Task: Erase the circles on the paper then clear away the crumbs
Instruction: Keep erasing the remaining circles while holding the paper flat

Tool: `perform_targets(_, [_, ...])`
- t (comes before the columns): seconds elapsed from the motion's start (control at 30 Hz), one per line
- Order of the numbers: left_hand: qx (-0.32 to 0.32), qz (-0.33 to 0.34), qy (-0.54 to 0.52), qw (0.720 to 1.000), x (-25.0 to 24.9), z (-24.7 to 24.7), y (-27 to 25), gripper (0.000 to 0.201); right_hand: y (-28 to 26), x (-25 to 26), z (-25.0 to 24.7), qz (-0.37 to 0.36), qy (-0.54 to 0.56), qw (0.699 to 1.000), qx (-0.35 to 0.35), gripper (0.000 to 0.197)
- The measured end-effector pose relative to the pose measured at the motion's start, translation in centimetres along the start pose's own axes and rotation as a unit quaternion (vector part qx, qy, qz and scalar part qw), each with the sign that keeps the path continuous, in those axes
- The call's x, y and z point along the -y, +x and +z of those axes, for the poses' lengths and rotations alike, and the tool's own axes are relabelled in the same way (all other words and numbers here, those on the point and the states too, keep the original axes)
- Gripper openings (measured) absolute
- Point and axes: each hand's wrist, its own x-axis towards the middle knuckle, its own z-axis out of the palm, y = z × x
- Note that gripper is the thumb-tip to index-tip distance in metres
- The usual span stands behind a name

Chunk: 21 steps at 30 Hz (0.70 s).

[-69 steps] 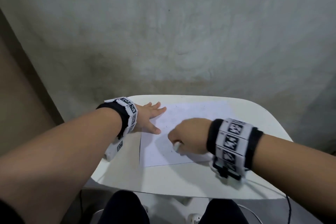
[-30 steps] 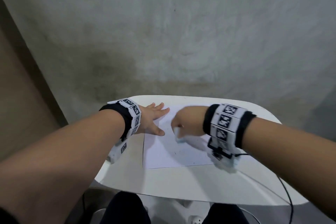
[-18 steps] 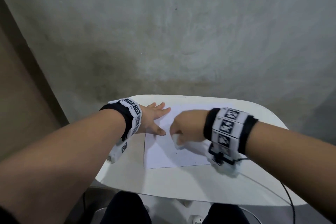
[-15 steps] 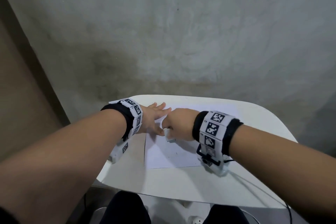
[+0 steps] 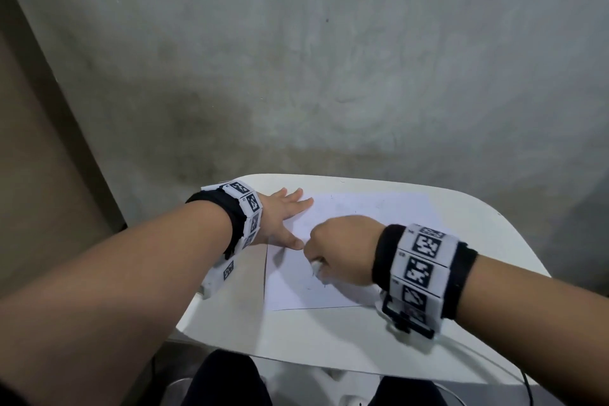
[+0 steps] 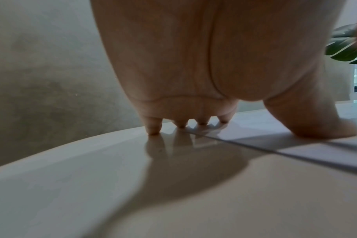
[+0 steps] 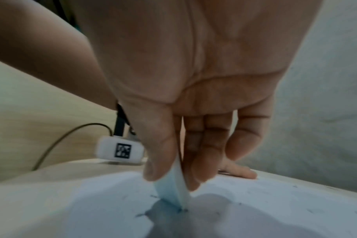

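A white sheet of paper (image 5: 359, 217) lies on the small white table (image 5: 313, 336). My left hand (image 5: 283, 217) presses flat on the paper's left edge, fingers straight and spread, thumb on the sheet (image 6: 308, 128). My right hand (image 5: 336, 254) pinches a white eraser (image 5: 315, 265) between thumb and fingers and holds its tip down on the paper's left half; in the right wrist view the eraser (image 7: 173, 188) looks pale blue. Small dark eraser crumbs (image 7: 141, 215) lie scattered on the sheet. No drawn circle is plainly visible.
A grey concrete wall (image 5: 329, 59) stands right behind the table. A black cable (image 5: 527, 382) hangs off the table's right side. My knees (image 5: 227, 379) sit under the near edge. A tagged white wrist unit (image 7: 120, 150) shows beside the left hand.
My right hand has rubbed the eraser back and forth over the sheet's left half, ending a little nearer to me than half a second ago. The left hand has stayed pressed on the paper.
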Motion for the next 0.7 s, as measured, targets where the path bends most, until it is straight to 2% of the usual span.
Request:
perform_targets(0.1, [-0.008, -0.003, -0.009, 1.0, 0.2, 0.2, 0.1, 0.097, 0.0, -1.8, 0.0, 0.02, 0.107, 0.994, 0.029, 0.008])
perform_targets(0.17, [-0.004, -0.003, -0.02, 1.0, 0.3, 0.0, 0.1, 0.098, 1.7, -4.5, -0.8, 0.073, 0.15, 0.986, -0.008, 0.008])
perform_targets(0.23, [-0.001, -0.004, -0.027, 1.0, 0.3, 0.0, 0.1, 0.1, 3.8, -7.5, -1.5, 0.14, 0.138, 0.978, -0.075, 0.007])
perform_targets(0.33, [-0.004, -0.013, -0.03, 0.999, 0.4, -0.1, 0.2, 0.103, 6.4, -10.0, -1.6, 0.208, 0.129, 0.965, -0.096, 0.024])
perform_targets(0.4, [0.002, -0.01, -0.036, 0.999, 0.6, -0.2, 0.5, 0.105, 7.3, -9.0, -1.7, 0.194, 0.097, 0.973, -0.085, 0.018])
perform_targets(0.47, [0.002, 0.001, -0.049, 0.999, 0.7, -0.3, 0.7, 0.107, 7.7, -6.6, -1.3, 0.126, 0.079, 0.987, -0.066, 0.006])
perform_targets(0.53, [-0.011, 0.014, -0.064, 0.998, 0.8, -0.2, 0.9, 0.106, 7.4, -4.8, -0.8, 0.054, 0.094, 0.993, -0.048, 0.018])
perform_targets(0.6, [-0.006, 0.008, -0.056, 0.998, 0.7, -0.2, 0.9, 0.107, 7.6, -5.8, -1.3, 0.064, 0.079, 0.994, -0.04, 0.009])
perform_targets(0.63, [0.003, -0.001, -0.045, 0.999, 0.7, -0.3, 0.9, 0.108, 7.8, -6.6, -1.6, 0.092, 0.064, 0.993, -0.04, 0.006])
perform_targets(0.7, [0.014, -0.011, -0.034, 0.999, 0.7, -0.4, 0.8, 0.107, 7.7, -7.5, -2.0, 0.136, 0.039, 0.988, -0.055, 0.01])
